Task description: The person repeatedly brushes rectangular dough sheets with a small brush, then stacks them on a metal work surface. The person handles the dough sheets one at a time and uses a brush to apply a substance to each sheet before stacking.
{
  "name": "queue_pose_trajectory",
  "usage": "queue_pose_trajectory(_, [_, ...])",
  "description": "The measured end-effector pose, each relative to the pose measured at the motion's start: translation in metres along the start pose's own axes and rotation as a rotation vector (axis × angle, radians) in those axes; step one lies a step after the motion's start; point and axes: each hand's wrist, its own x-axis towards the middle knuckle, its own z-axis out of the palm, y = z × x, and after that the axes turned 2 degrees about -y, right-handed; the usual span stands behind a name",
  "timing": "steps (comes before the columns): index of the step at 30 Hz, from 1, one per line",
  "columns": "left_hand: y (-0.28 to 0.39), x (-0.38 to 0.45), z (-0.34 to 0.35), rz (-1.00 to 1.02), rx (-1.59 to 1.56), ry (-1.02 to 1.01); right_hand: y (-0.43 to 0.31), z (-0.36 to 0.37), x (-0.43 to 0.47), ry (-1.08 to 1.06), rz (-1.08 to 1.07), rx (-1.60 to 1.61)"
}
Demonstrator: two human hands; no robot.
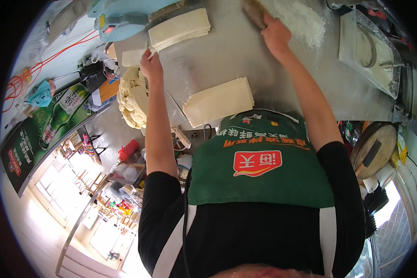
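My left hand [152,67] is at the upper left, its fingertips pinched on the edge of a small pale dough sheet [132,57]. Just below that wrist sits a lumpy mass of dough [130,99], partly behind my forearm. In my right hand [278,36] is a brown, elongated tool [254,13], blurred and cut off by the top edge, so its exact kind is unclear. One stack of rectangular dough sheets [180,28] lies beyond my left hand. Another stack of dough sheets [219,101] rests near my apron [260,180].
Loose flour [304,24] is scattered over the metal worktop [226,57], right of the tool. A clear plastic bin [385,74] holding flour and a rounded vessel stands at the far right. A light-blue machine [125,24] borders the upper left. A wooden handle [181,137] juts below the worktop's front edge.
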Motion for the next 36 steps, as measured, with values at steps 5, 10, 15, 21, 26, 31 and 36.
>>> queue_pose_trajectory(5, [-0.018,0.085,0.025,-0.004,0.253,-0.125,-0.014,0.042,-0.019,-0.014,-0.151,0.133])
queue_pose_trajectory(10, [-0.006,0.103,0.044,-0.117,0.415,-0.27,0.021,0.02,-0.012,-0.128,0.008,0.119])
queue_pose_trajectory(15, [0.033,0.082,0.039,-0.127,0.322,-0.078,0.045,0.006,-0.046,-0.123,0.083,0.022])
queue_pose_trajectory(21, [-0.004,0.106,0.039,-0.219,0.275,-0.084,0.043,0.018,-0.037,-0.044,0.095,0.127])
queue_pose_trajectory(26, [0.01,0.104,0.031,-0.325,0.124,-0.112,0.04,0.012,-0.039,-0.152,0.155,0.174])
queue_pose_trajectory(31, [0.062,0.087,0.015,-0.038,0.408,-0.214,0.051,0.01,-0.065,-0.142,0.171,0.206])
queue_pose_trajectory(36, [0.158,0.048,0.021,0.152,0.005,-0.239,0.075,0.0,-0.097,-0.087,0.239,0.187])
